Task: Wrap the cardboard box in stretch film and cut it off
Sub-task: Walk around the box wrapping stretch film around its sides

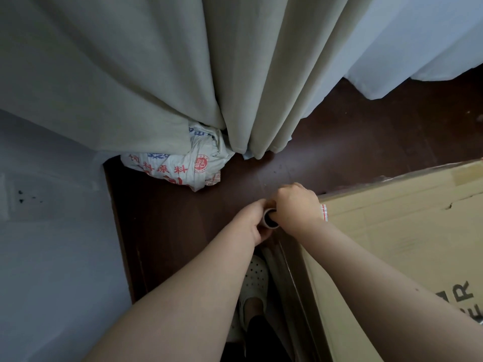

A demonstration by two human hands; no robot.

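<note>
Beside the cardboard box (402, 246), at its nine o'clock, left hand (252, 223) and right hand (295, 205) clamp the film roll (270, 218) upright, probably to pay film along its side.

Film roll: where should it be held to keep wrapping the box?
Grip the film roll by its open tube end, from above. It stands upright against the box corner, and both the left hand and right hand already clasp that end.

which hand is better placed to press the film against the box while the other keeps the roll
Right, probably. The right hand sits at the cardboard box corner, while the left hand grips the roll on the side away from the box.
</note>
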